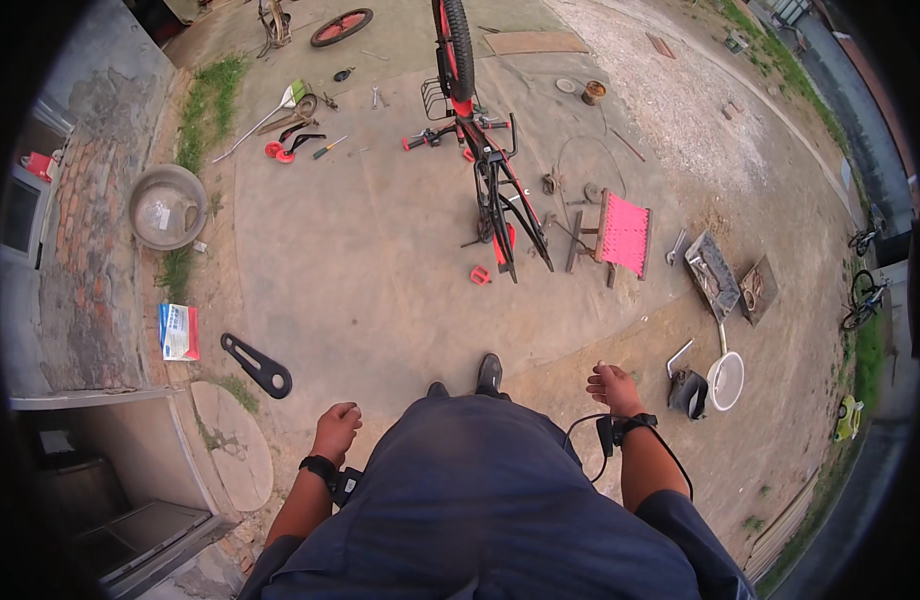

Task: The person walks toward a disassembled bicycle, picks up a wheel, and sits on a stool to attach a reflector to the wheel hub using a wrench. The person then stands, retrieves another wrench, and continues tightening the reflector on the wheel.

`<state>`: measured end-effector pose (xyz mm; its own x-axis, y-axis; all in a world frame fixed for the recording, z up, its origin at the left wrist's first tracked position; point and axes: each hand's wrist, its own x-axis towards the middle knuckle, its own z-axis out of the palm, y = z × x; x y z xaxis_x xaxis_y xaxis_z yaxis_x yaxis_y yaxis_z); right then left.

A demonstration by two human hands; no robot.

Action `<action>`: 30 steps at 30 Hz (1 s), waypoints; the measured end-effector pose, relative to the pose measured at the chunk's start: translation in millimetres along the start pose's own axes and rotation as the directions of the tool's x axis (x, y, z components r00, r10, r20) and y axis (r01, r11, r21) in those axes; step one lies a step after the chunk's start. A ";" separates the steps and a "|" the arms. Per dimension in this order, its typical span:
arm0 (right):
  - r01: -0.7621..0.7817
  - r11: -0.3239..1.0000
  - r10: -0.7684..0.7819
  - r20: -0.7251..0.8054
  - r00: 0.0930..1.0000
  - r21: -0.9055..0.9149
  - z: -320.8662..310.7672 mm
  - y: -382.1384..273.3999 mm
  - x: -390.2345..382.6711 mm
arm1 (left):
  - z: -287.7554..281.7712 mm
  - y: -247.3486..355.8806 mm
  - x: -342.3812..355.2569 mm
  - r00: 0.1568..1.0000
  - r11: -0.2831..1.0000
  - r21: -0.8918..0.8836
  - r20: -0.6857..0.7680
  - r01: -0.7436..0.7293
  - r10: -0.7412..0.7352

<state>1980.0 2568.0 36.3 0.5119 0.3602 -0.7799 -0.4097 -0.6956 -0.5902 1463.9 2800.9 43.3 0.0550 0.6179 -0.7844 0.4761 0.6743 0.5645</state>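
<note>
The upside-down bicycle (477, 138) stands on the concrete straight ahead, on the far side of both hands and well apart from them, its long axis running near to far with the wheelless rear end toward the person; that near end is closer to the right hand (614, 388), lying far and left of its fingertips, and far and right of those of the left hand (338, 432). The stool with a pink woven seat (623, 235) stands far beyond the right hand, right of the bicycle's rear end. The black slotted chain guard (264, 371) lies far and left of the left fingers, its length slanting from far left to near right. A black container (689, 394) sits right of the right hand, and a red pedal (480, 274) lies just left of the bicycle's rear end. Both hands look empty, fingers loosely bent, the right's slightly spread.
</note>
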 end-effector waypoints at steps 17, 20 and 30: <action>-0.007 0.997 0.010 -0.036 0.999 0.078 1.4 31.6 -15.9 | -1.8 -15.2 -8.0 1.000 0.999 0.045 0.024 0.010 -0.011; -0.016 0.998 0.019 -0.040 0.999 0.065 2.4 35.5 -18.5 | -3.0 -18.0 -9.2 1.000 0.999 0.043 0.018 0.011 -0.012; -0.008 0.997 0.010 -0.024 1.000 0.072 5.8 37.3 -15.4 | -5.3 -23.6 -10.7 1.000 0.999 0.027 0.011 0.022 -0.022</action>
<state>1952.5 2540.1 25.1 0.5261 0.3382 -0.7803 -0.4674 -0.6516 -0.5975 1447.4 2780.6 39.7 0.0538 0.5981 -0.7996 0.5010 0.6765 0.5397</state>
